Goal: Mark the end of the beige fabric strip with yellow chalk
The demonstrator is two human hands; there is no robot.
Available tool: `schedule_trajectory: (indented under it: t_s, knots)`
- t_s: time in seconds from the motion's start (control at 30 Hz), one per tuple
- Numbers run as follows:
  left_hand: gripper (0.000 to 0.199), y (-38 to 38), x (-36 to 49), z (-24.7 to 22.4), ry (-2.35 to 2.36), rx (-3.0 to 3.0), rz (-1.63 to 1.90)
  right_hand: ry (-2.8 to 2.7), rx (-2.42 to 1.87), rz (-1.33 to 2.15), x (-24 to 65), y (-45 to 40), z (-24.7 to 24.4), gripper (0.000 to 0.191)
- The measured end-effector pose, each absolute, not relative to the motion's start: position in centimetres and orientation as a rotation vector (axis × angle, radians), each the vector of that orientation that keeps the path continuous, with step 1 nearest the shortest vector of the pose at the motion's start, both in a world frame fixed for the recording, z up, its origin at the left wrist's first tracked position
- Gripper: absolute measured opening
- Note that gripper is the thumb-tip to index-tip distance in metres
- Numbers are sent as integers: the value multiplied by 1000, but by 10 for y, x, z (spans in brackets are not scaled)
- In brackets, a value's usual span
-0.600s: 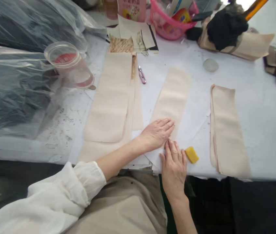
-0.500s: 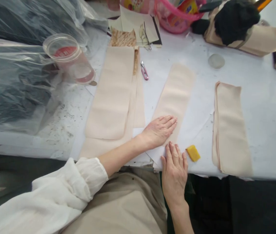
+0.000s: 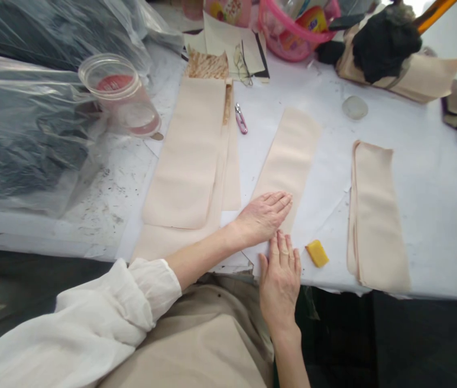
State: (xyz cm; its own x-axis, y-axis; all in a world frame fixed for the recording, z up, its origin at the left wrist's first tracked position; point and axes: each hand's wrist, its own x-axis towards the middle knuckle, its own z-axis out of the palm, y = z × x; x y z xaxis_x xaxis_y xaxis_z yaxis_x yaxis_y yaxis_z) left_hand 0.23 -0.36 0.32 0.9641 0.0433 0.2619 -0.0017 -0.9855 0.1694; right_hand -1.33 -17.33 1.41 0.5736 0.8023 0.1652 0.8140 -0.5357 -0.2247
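My left hand (image 3: 263, 216) lies flat, palm down, on the near end of a long beige fabric strip (image 3: 291, 153) in the middle of the white table (image 3: 422, 161). Just below it, my right hand (image 3: 280, 272) rests flat at the table's near edge, fingertips touching the strip's end. Neither hand grips anything. A small yellow block (image 3: 317, 253) lies right of my right hand. To the left sits a stack of beige strips (image 3: 188, 161). Another folded beige strip (image 3: 376, 213) lies to the right.
Pink thread snips (image 3: 241, 119) lie between the stack and the middle strip. A clear plastic cup (image 3: 121, 97) lies tipped on plastic-wrapped dark bundles (image 3: 22, 124) at the left. A pink basket (image 3: 293, 27), papers and a fabric roll (image 3: 402, 59) crowd the back.
My right hand has shifted slightly left along the table edge. My left hand stays on the strip. The view has wobbled a little.
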Motion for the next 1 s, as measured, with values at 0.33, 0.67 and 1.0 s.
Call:
schedule_trajectory:
  t_s: [0.33,0.67,1.0]
  knots:
    - [43,-2,2,3,34,2929,389,-1255,-2372,29,-19,-191,35,46]
    - [41,-2,3,2,45,2940,430,-1355,-2417,84,-26,-193,24,48]
    - [36,13,-5,7,-186,2925,327,-1395,-2238,-7,31,-192,39,32]
